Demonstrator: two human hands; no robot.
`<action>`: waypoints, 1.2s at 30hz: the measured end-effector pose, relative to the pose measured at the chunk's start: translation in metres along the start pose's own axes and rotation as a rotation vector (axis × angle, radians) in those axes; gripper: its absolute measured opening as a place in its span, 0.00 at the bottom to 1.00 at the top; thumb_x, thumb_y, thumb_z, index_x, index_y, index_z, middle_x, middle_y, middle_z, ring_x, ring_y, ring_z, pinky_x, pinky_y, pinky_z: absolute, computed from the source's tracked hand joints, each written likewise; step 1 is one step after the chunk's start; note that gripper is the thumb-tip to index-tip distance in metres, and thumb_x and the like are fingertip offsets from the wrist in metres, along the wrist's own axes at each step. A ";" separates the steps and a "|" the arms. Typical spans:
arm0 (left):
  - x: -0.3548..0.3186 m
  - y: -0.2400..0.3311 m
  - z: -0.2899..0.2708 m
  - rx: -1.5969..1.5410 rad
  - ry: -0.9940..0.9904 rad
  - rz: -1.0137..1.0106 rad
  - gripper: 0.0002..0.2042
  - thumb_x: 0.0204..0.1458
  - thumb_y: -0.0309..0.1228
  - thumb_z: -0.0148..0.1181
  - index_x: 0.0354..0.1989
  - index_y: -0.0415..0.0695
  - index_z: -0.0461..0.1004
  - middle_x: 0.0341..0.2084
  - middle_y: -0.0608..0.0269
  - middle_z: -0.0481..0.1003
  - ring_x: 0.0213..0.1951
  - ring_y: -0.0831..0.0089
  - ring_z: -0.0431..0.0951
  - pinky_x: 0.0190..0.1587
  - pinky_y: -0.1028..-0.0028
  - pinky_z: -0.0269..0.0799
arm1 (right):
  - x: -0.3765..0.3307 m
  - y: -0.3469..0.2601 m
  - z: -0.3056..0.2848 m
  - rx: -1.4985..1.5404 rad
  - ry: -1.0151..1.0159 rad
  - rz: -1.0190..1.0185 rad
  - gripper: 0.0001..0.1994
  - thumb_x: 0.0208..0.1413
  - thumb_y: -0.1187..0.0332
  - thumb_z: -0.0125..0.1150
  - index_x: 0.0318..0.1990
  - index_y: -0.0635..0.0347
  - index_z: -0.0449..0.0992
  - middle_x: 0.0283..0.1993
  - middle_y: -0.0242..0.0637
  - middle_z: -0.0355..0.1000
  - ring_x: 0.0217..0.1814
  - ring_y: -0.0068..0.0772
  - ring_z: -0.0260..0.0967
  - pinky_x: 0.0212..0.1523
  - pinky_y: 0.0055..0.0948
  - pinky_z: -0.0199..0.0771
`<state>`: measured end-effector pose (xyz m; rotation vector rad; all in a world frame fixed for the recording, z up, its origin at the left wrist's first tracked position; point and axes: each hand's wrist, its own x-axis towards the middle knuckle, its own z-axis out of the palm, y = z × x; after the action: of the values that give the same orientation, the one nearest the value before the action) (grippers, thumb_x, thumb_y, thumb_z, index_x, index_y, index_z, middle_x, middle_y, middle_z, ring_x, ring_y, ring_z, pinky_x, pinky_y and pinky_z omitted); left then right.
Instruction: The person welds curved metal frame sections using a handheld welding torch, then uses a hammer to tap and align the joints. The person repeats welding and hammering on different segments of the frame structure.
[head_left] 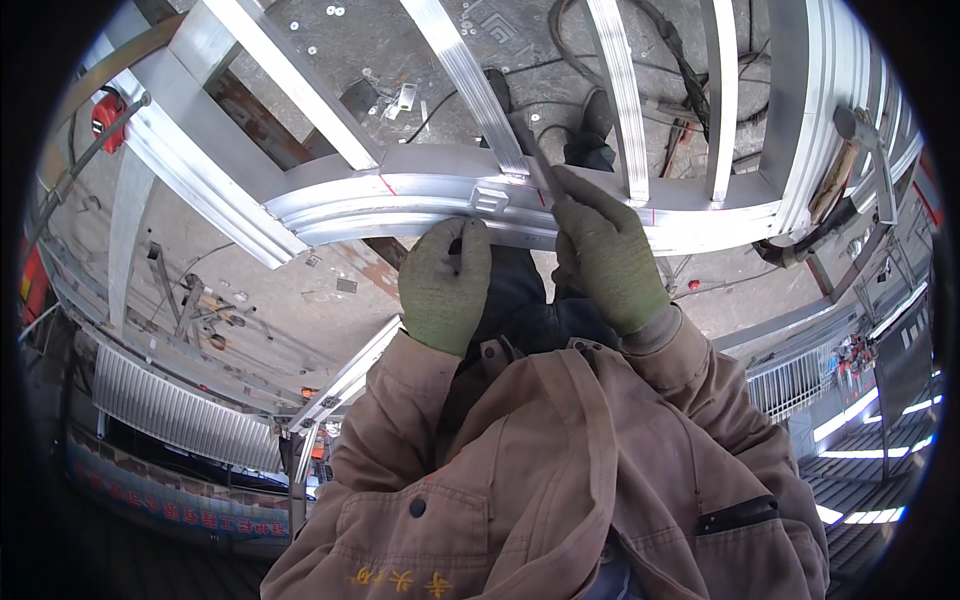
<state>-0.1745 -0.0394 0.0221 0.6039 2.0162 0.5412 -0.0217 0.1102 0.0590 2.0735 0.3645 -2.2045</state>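
Note:
Both my hands wear green gloves and rest at a silver metal frame rail (390, 205) that runs across in front of me. My left hand (445, 285) is closed at the rail's near edge, thumb and forefinger pressed together; what lies between them, if anything, is hidden. Just beyond those fingertips a small rectangular metal fitting (489, 201) sits on the rail. My right hand (610, 260) is wrapped round a long narrow grey metal tool (541, 165), its exact kind unclear, which points away from me over the rail. Thin red marks show on the rail.
Several metal slats (465, 80) run from the rail to the far side. A red tape measure (107, 122) is on the left frame bar; a hammer (868, 140) rests at the right. Cables (680, 60) and dark shoes (592, 130) show on the floor between slats.

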 end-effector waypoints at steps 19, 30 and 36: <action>0.003 0.003 -0.004 0.013 -0.087 -0.101 0.14 0.71 0.37 0.67 0.48 0.37 0.87 0.39 0.47 0.88 0.38 0.58 0.90 0.44 0.64 0.84 | 0.007 -0.001 0.009 0.101 0.133 -0.096 0.27 0.75 0.63 0.58 0.76 0.68 0.73 0.25 0.29 0.69 0.22 0.20 0.64 0.25 0.27 0.67; 0.008 0.015 -0.009 0.006 -0.148 -0.107 0.14 0.71 0.37 0.67 0.47 0.37 0.87 0.35 0.51 0.87 0.34 0.66 0.87 0.39 0.67 0.81 | 0.004 -0.005 -0.003 0.066 -0.069 0.031 0.27 0.74 0.63 0.58 0.74 0.70 0.73 0.23 0.30 0.68 0.21 0.22 0.65 0.25 0.28 0.66; 0.001 0.032 -0.002 0.169 -0.125 0.088 0.12 0.70 0.35 0.68 0.48 0.38 0.88 0.33 0.58 0.87 0.33 0.72 0.84 0.39 0.70 0.78 | -0.040 0.010 -0.056 0.001 -0.075 -0.142 0.29 0.77 0.67 0.62 0.80 0.69 0.68 0.35 0.25 0.73 0.29 0.14 0.65 0.30 0.22 0.66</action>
<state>-0.1704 -0.0141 0.0414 0.8119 1.9354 0.3771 0.0384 0.1098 0.0952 2.0172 0.5193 -2.3537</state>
